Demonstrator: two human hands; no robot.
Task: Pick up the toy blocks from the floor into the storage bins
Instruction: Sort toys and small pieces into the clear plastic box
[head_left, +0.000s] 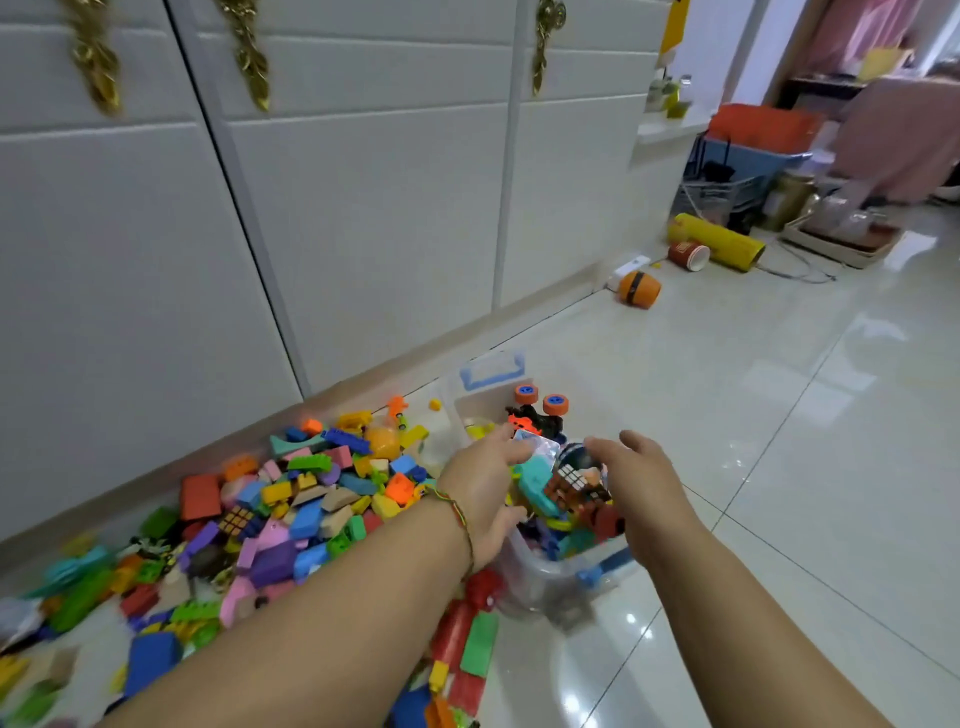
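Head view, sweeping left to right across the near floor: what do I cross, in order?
Toy block pile → left hand → right hand → bare tiled floor. The storage bin under both hands is left out.

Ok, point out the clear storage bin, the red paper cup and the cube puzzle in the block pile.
clear storage bin (535, 577), head view, near wall.
red paper cup (687, 254), head view, side wall.
cube puzzle (236, 519), head view, top face.

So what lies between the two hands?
Head view: between left hand and right hand lie a teal toy and a puzzle cube, heaped in the storage bin.
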